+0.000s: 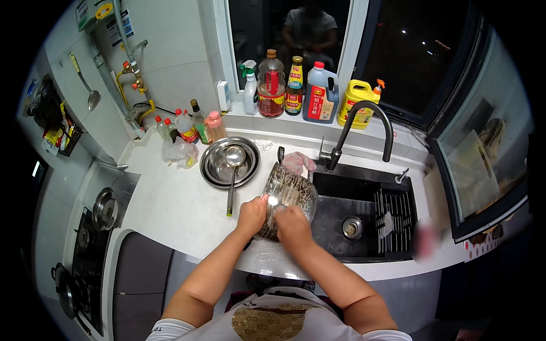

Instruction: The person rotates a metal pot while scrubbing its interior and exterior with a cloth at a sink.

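A round metal pot (300, 196) with brown-black stained patches is held tilted over the counter's front edge, left of the sink. A dark handle (280, 153) sticks up at its far end. My left hand (253, 216) is closed on the pot's left side. Against the stained surface, my right hand (293, 227) is curled with its fingers bent under; whatever it holds is hidden. A pink-and-white cloth (298, 162) lies just behind the pot. To the left, a steel ladle (231, 187) rests across stacked metal basins (211, 176).
The black sink (333, 238) with a drying rack (392, 219) and black faucet (372, 105) is at right. Bottles (272, 91) line the windowsill; more bottles (186, 125) stand back left. A stove (94, 267) is at far left. A reddish blur (425, 241) shows beyond the sink.
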Tool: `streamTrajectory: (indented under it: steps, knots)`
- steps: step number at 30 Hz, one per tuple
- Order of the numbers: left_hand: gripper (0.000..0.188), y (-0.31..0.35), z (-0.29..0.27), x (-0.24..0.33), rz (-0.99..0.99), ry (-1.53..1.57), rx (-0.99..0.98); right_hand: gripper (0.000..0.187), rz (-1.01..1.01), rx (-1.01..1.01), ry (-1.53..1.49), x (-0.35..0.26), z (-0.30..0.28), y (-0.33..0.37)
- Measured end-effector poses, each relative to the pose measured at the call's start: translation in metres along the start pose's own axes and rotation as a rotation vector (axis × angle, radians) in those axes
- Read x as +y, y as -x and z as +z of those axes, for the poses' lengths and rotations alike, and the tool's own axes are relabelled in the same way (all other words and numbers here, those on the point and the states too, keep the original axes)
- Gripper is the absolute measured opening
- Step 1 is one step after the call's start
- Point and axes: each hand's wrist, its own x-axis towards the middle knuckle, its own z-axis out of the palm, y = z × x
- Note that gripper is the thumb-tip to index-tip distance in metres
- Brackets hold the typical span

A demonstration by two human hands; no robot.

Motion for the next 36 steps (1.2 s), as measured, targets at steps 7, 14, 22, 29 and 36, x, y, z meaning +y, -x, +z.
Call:
streamTrajectory:
  steps: [7,14,22,29,36]
  knots:
    - [0.048,0.001,0.0,0.0,0.016,-0.038,0.003,0.014,0.183,0.065,0.035,0.041,0.005,-0.047]
    - [0.048,0.004,-0.006,0.0,-0.009,-0.025,-0.016,0.017,0.008,-0.016,0.06,0.004,0.001,-0.008]
    - [0.046,0.003,-0.004,0.001,0.031,-0.041,-0.003,0.014,0.211,-0.059,0.12,0.033,0.0,-0.041]
    - [0.048,0.005,-0.005,-0.004,-0.005,0.017,-0.027,0.015,-0.023,-0.005,0.032,-0.003,0.006,0.008]
    - [0.049,0.003,-0.006,0.007,0.014,-0.068,-0.025,0.024,0.276,-0.065,0.062,0.06,0.008,-0.056]
